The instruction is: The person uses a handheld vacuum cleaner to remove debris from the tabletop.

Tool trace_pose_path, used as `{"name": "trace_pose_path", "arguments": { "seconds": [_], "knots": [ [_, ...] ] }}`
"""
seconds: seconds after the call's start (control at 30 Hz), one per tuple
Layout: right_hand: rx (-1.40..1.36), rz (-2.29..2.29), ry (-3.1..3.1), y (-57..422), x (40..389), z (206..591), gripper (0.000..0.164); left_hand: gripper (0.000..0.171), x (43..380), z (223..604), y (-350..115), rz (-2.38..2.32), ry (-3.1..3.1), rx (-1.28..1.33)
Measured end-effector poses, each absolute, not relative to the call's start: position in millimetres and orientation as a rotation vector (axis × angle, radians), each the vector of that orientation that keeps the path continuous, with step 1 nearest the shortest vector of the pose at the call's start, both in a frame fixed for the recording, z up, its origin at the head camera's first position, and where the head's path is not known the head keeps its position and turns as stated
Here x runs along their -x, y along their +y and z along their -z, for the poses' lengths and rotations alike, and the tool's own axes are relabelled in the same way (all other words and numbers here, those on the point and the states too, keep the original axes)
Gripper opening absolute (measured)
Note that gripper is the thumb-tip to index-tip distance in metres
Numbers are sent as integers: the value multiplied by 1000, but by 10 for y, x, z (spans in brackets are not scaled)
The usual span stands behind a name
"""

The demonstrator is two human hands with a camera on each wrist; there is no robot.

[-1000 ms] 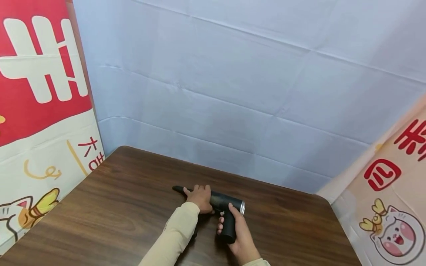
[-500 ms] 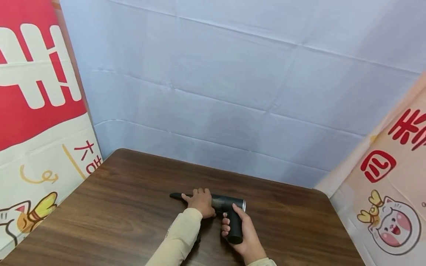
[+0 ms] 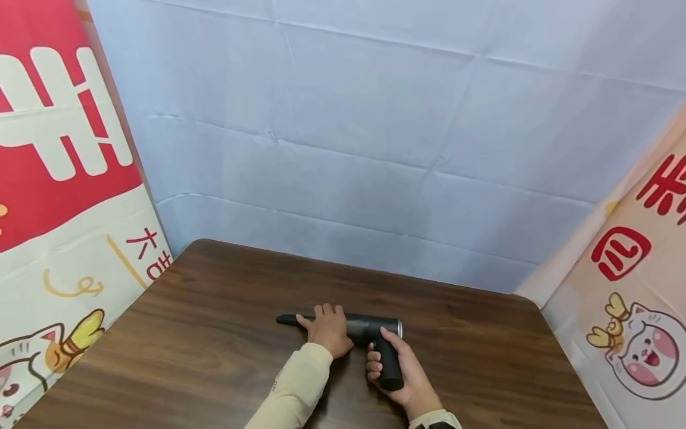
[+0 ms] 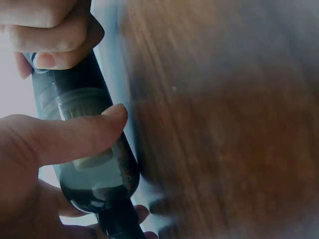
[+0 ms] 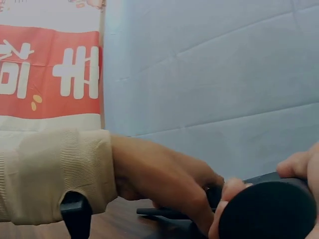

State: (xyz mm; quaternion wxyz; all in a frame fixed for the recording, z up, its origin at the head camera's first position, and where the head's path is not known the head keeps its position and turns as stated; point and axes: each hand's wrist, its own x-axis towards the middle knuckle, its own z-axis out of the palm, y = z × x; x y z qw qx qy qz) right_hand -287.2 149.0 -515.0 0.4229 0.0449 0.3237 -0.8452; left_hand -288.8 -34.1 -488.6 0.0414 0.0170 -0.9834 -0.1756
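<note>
A black handheld vacuum cleaner (image 3: 383,326) lies across the wooden table, its narrow nozzle (image 3: 287,319) pointing left. My left hand (image 3: 328,331) grips its front part from above. In the left wrist view, the left thumb (image 4: 82,138) crosses the see-through dust cup (image 4: 99,181), with other fingers showing on its far side. My right hand (image 3: 411,374) is wrapped round the handle (image 3: 390,364), its thumb up near the body. The handle's round end (image 5: 267,211) faces the right wrist camera and hides much of the body there.
Bare brown tabletop (image 3: 177,322) surrounds the vacuum. A pale blue cloth (image 3: 343,149) hangs behind the table. Printed red and white sheets (image 3: 107,250) stand at the left, and another printed sheet (image 3: 621,310) at the right.
Both hands keep their hold on the vacuum cleaner. The head view has tilted a little, and the vacuum appears slightly further right and more level.
</note>
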Motion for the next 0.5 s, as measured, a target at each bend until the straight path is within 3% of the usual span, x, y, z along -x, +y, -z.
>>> {"name": "trace_pose_path", "arguments": {
  "seconds": [0.17,0.4,0.5],
  "knots": [
    [-119,2056,1115,1517,2877,5089,43,69,2907,4887,-323,488,-2997,-41],
    [-84,1874,1764,1502,2731,5030,66,76,2878,4861,-337,491,-3039,-32],
    [-70,1727,2091,1496,2642,4996,64,78,2858,4883,-343,495,-3047,-29]
  ]
}}
